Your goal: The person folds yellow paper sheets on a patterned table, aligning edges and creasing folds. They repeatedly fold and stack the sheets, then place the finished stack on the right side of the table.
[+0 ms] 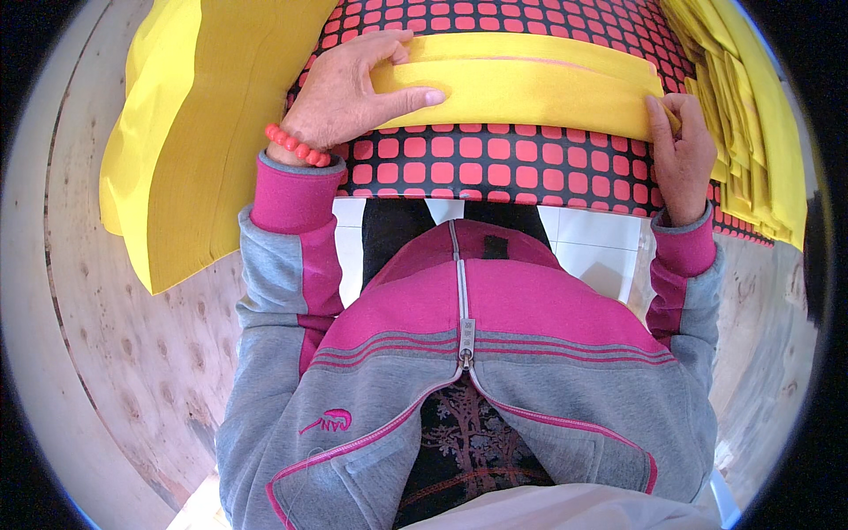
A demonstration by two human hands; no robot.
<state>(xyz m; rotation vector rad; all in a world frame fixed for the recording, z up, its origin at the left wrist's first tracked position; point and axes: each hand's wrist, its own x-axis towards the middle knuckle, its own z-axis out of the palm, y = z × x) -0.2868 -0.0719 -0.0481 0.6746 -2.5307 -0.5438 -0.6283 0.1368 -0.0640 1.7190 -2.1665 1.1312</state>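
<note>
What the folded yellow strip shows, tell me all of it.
The folded yellow strip is long, flat and matte, like cloth. An edge runs lengthwise nearer its far side, partly lined pinkish. It lies crosswise over the red-and-black patterned cover, left hand resting on its left end, right hand pinching its right end.

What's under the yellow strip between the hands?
The red-and-black patterned surface shows along both long edges of the yellow strip. Directly beneath, the strip covers everything; can't tell if anything else lies there.

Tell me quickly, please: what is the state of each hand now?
Left hand: open, resting on the left end of the strip.
Right hand: closed, pinching its right end.
</note>
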